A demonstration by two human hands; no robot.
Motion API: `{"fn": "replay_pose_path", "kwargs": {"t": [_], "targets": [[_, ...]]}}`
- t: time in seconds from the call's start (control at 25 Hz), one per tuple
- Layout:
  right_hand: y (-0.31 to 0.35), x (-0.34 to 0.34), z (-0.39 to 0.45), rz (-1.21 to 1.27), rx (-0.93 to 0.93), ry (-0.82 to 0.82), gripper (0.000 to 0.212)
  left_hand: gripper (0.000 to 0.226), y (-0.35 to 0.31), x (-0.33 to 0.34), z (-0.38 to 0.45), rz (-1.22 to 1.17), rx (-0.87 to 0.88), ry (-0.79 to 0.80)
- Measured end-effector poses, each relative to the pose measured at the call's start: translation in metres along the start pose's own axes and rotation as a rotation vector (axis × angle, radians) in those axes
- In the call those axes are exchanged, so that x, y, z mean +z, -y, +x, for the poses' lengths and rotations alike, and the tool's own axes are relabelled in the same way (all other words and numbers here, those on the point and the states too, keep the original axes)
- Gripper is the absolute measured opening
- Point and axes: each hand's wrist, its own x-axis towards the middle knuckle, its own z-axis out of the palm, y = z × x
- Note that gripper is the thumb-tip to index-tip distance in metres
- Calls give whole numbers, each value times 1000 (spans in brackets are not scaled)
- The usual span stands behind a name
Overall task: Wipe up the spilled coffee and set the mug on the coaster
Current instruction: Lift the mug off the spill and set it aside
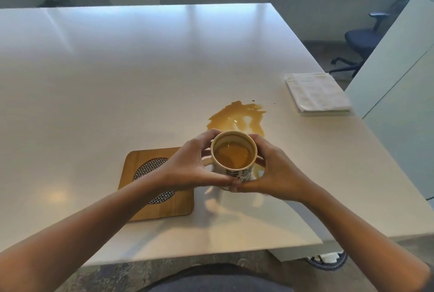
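A cream mug point(233, 154) with a dark leaf pattern holds brown coffee. My left hand point(187, 164) and my right hand point(270, 169) wrap around it from both sides, fingertips meeting at its near side. The mug is upright, just right of the wooden coaster point(162, 207), which has a round woven insert partly hidden by my left wrist. A puddle of spilled coffee point(237, 116) spreads on the white table point(117, 80) just beyond the mug. Whether the mug touches the table I cannot tell.
A folded white cloth point(317, 92) lies at the table's right edge, beyond the spill. A few small coffee drops point(253, 100) dot the table near it. A white cabinet point(399, 80) stands to the right, an office chair point(361, 40) behind it.
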Motion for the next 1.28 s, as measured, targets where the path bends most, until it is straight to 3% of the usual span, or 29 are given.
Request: {"fn": "replay_pose_path", "kwargs": {"t": [0.4, 0.84, 1.28], "targets": [[1, 4, 6, 14, -35, -120, 85, 76, 4, 4, 1, 5, -1, -117], [10, -7, 36, -31, -93, -113, 85, 79, 2, -15, 13, -15, 68, -163], [14, -7, 109, -43, -138, -185, 77, 73, 14, -57, 38, -130, 33, -367]]}}
